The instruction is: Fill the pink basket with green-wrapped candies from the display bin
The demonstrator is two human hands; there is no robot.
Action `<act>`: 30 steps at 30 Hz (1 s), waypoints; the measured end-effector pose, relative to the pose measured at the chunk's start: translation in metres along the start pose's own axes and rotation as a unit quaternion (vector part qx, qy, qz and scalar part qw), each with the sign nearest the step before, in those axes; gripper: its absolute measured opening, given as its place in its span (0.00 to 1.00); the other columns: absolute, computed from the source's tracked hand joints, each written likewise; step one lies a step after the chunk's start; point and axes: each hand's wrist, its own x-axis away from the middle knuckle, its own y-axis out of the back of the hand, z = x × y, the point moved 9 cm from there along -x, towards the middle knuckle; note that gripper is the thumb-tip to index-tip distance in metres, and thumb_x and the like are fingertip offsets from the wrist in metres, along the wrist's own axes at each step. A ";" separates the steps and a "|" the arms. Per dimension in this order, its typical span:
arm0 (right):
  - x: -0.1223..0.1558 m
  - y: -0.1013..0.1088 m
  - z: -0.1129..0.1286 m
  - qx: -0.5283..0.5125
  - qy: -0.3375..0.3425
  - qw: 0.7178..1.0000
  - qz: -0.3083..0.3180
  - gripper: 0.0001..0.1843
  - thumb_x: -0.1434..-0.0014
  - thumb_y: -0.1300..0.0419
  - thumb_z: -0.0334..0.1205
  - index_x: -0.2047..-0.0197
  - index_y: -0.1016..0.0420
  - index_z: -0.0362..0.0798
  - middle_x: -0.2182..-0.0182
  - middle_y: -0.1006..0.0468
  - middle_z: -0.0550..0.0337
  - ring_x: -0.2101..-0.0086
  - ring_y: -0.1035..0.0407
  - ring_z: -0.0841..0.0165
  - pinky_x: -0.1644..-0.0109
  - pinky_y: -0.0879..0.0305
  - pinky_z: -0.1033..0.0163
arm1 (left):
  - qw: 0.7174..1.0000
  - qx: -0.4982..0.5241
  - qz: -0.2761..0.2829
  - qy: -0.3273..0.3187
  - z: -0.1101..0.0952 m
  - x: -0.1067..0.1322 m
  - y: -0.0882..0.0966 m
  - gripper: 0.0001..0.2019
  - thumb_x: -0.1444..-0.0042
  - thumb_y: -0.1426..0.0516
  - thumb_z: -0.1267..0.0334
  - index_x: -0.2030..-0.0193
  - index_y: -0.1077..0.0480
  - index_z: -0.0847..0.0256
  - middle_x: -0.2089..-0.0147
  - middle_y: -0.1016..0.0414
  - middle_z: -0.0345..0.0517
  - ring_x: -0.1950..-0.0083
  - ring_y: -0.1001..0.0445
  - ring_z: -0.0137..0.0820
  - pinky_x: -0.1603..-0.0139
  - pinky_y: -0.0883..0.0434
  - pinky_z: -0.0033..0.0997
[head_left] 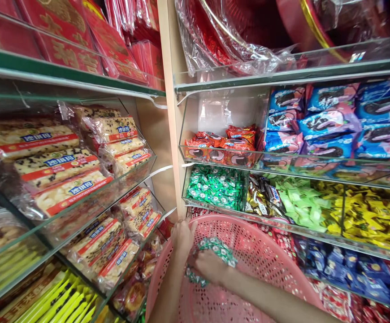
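Observation:
A pink perforated plastic basket [269, 251] is below me, in front of the corner shelves. My left hand [182, 237] is closed over the basket's far left rim. Inside the basket, my right hand [211, 266] is curled among a small pile of green-wrapped candies [220, 247]. Its fingertips are partly hidden, with green wrappers showing above and below the hand. More green-wrapped candies [215, 186] fill a clear shelf bin just beyond the basket's rim.
Clear-fronted shelves hold packaged sesame pastries [58, 159] on the left. At right are blue cookie packs [329, 119], red packets [237, 146], light green candies [299, 199], yellow candies [376, 220] and dark blue candies [343, 262]. Glass shelf edges surround the basket.

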 end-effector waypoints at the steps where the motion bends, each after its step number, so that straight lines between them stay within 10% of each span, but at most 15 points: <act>1: -0.001 -0.007 0.010 0.025 0.028 0.999 0.007 0.13 0.39 0.49 0.38 0.58 0.25 0.45 0.66 0.20 0.50 0.64 0.26 0.63 0.65 0.36 0.64 | 1.000 0.000 0.001 0.003 0.001 0.000 0.000 0.23 0.39 0.56 0.51 0.47 0.29 0.59 0.55 0.24 0.55 0.52 0.27 0.38 0.56 0.36 0.30; 12: -0.011 -0.038 0.013 0.097 0.028 0.995 0.000 0.08 0.43 0.44 0.34 0.68 0.24 0.45 0.71 0.20 0.51 0.68 0.25 0.63 0.70 0.37 0.64 | 1.000 -0.012 -0.009 -0.002 0.001 -0.001 0.001 0.22 0.39 0.55 0.52 0.48 0.28 0.60 0.56 0.23 0.55 0.53 0.27 0.40 0.57 0.35 0.31; 24: 0.030 0.162 -0.056 -0.060 -0.099 0.949 -0.294 0.16 0.34 0.57 0.42 0.65 0.30 0.49 0.69 0.23 0.59 0.69 0.30 0.70 0.67 0.46 0.67 | 1.000 -0.001 0.000 -0.002 0.005 -0.004 -0.003 0.21 0.39 0.55 0.54 0.49 0.28 0.60 0.57 0.23 0.55 0.53 0.27 0.39 0.58 0.36 0.30; 30: 0.011 0.189 -0.113 -0.079 -0.276 0.916 -0.281 0.13 0.42 0.46 0.48 0.61 0.29 0.48 0.66 0.23 0.55 0.67 0.29 0.66 0.68 0.47 0.66 | 1.000 0.003 -0.001 0.008 0.006 -0.003 -0.004 0.22 0.39 0.55 0.52 0.49 0.28 0.60 0.56 0.23 0.54 0.53 0.27 0.39 0.58 0.36 0.30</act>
